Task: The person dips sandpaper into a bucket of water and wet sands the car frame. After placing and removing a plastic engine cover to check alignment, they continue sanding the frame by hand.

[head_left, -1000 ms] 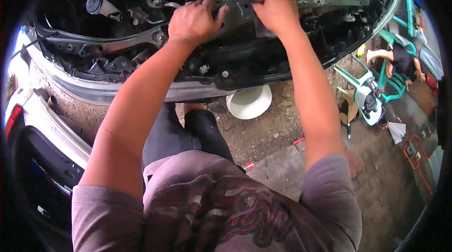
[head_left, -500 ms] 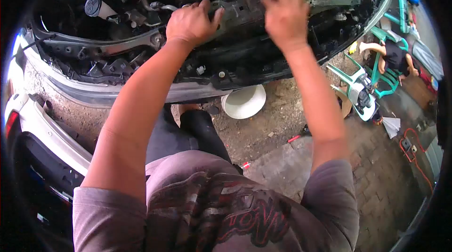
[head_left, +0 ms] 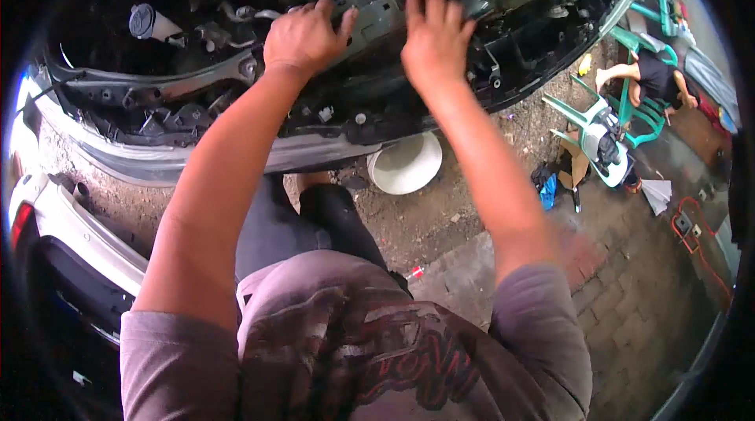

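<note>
My left hand [head_left: 303, 39] rests on the dark metal crossbar [head_left: 373, 21] at the front of an open engine bay, its fingers over the bar's far edge and the thumb apart. To its right, my right hand [head_left: 437, 43] lies on or just above the same bar with its fingers spread. Nothing shows in either hand. A dark, blurred patch is just beyond the right fingertips. The front body edge [head_left: 314, 152] of the car curves below both hands.
Below the car's edge a white basin [head_left: 405, 164] stands on the ground. A white car panel [head_left: 79, 224] is at the left. At the right are a green and white chair [head_left: 602, 138], an orange cable [head_left: 712, 271] and another person [head_left: 657, 79].
My right hand has moved left along the bar, nearer my left hand, and its fingers have opened out. The left hand has stayed on the bar. The view has shifted slightly.
</note>
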Tool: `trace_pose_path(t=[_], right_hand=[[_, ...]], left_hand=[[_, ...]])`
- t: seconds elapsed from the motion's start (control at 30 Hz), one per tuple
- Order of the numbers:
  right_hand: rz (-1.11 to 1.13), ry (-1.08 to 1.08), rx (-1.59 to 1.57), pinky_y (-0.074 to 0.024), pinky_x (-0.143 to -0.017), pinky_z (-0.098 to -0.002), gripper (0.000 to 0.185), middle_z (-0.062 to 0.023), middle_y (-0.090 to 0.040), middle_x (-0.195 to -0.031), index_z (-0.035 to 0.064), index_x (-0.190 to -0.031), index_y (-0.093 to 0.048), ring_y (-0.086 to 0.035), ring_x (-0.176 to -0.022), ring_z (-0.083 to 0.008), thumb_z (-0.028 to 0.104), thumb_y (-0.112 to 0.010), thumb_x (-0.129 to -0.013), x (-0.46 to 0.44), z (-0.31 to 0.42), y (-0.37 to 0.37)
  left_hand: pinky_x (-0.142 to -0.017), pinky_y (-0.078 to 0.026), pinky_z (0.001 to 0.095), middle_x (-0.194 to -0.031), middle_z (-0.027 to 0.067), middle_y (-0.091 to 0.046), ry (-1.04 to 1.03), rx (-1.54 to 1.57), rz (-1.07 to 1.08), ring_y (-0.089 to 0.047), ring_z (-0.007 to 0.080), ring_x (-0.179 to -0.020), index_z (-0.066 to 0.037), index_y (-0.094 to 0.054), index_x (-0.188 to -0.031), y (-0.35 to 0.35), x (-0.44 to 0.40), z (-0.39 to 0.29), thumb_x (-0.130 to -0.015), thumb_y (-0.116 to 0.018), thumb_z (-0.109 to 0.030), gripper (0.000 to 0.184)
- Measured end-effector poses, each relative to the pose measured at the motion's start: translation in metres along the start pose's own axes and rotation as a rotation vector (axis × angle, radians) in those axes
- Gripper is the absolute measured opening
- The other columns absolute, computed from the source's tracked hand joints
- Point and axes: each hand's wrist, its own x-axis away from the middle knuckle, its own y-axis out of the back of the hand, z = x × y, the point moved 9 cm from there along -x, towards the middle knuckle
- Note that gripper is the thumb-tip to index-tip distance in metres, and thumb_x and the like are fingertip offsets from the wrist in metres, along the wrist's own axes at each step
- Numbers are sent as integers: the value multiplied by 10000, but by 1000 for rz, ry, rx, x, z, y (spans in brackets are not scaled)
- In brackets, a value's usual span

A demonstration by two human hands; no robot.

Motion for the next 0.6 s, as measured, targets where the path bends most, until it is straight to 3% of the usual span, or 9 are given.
trace_pose_path(t=[0.17,0.3,0.47,0.6], right_hand=[[-35,28,-1,-520,-854,-470,539,-128,-586,-1167,108,-1446,-651,-580,-1056,-334,177,-668,-912,-3,1,5],[69,3,-7,-541,-794,-475,547,-134,-597,-1138,58,-1452,-619,-590,-1044,-332,146,-655,-913,22,19,0],[-16,-56,20,-552,-794,-468,616,-143,-592,-1116,53,-1503,-595,-596,-1070,-347,169,-675,-904,-15,4,4],[133,-44,81,-539,-772,-471,620,-140,-604,-1154,75,-1540,-565,-596,-1061,-336,168,-649,-933,11,22,-5]], left_hand=[[-876,-599,544,-1028,240,-780,13,5,38,-752,429,-989,-64,-711,-1145,-5,7,5,-1069,-542,-581,550],[-869,-599,554,-1016,246,-779,15,-3,17,-753,439,-981,-59,-712,-1145,3,2,2,-1069,-541,-580,553],[-852,-603,551,-996,244,-779,7,-24,-26,-756,432,-966,-67,-715,-1075,-1,7,1,-1062,-564,-566,521],[-920,-594,527,-1053,233,-785,52,5,95,-751,410,-1040,-58,-718,-1095,-1,2,-1,-1054,-551,-567,537]])
